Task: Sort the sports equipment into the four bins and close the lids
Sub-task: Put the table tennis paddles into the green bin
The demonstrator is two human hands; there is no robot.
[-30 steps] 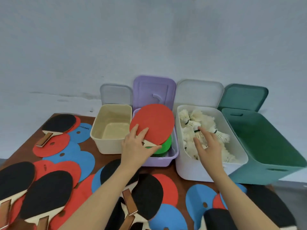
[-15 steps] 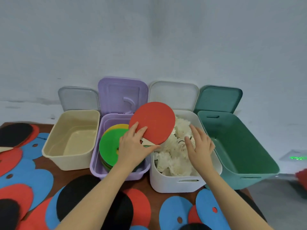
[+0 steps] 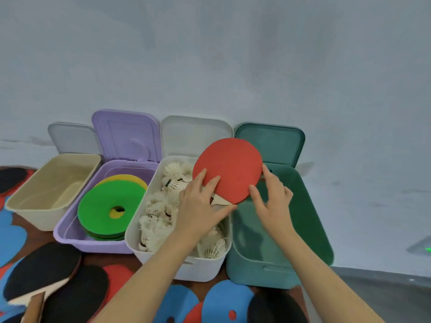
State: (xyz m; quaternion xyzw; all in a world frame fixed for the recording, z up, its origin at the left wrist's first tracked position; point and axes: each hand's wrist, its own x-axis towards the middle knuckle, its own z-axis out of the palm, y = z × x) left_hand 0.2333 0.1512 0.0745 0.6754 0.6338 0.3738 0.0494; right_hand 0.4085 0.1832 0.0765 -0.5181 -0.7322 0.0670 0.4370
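— Where's the bat?

— The red-faced table-tennis paddle (image 3: 227, 170) is up in the air, over the seam between the white plastic bin (image 3: 136, 229) and the dark green plastic bin (image 3: 310, 206). The left hand (image 3: 200, 206) grasps it at the neck, thumb under the pale wood, fingers on the red rubber. The right hand (image 3: 274, 201) touches the blade's edge at about four o'clock, its fingers only loosely bent, clasping nothing.

— And the bins?

— Four in a row, every lid propped open against the grey wall (image 3: 210, 54). The white one is full of white feather shuttlecocks (image 3: 156, 220). At its nine o'clock, the lilac plastic bin (image 3: 70, 231) holds a stack of flat foam discs, green disc (image 3: 105, 206) on top, yellow beneath. Further left, the cream plastic bin (image 3: 23, 206); I see nothing inside it or the green one.

— Anything you can't make out?

— The paddle's handle, hidden by the left hand. At six o'clock, black paddles (image 3: 42, 269) and blue foam discs (image 3: 227, 299) on the brown table (image 3: 112, 258) run off the frame.
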